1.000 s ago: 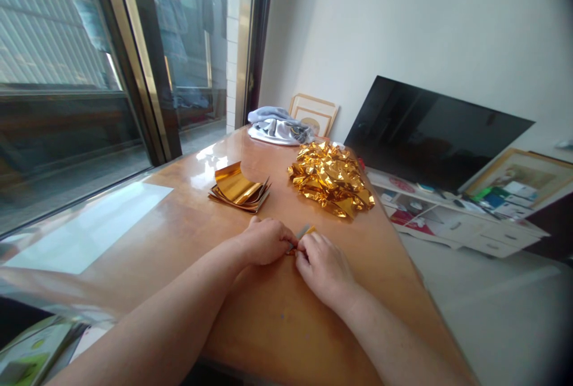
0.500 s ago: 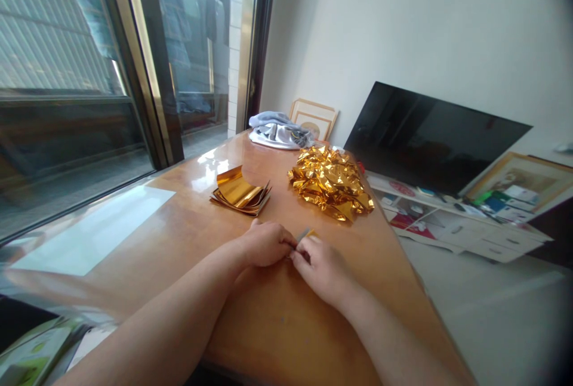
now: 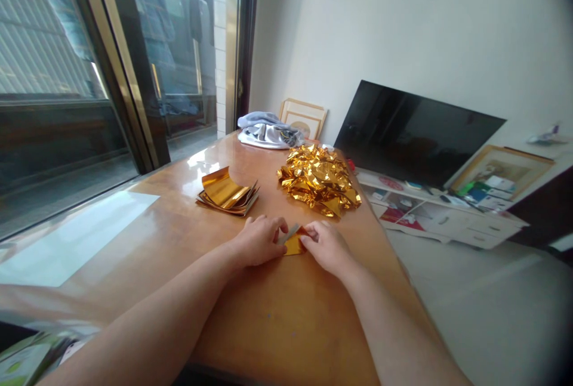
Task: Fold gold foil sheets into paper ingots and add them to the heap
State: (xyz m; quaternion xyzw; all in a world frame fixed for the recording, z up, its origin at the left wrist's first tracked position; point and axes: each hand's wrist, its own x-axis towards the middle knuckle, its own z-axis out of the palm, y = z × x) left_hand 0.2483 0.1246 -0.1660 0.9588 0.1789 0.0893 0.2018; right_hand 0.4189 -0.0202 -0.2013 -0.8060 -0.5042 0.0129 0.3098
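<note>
A glass door [image 3: 134, 64] in a dark metal frame at left admits daylight across a varnished wooden table [image 3: 170, 195]. Behind stands a white wall [image 3: 380, 34]; at right, a flat-screen television [image 3: 416, 132] rises above a low white cabinet [image 3: 447, 225] and pale floor [image 3: 474, 308].

The gold foil [image 3: 294, 246] looks mirror-glossy, the wooden tabletop [image 3: 286, 320] smoothly varnished, and the cloth bundle [image 3: 266, 132] soft and matt.

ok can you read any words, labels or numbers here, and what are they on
Nothing can be read. The coloured cards by the framed picture and the red papers on the white shelf unit may carry print, but it is too small and blurred to read.
</note>
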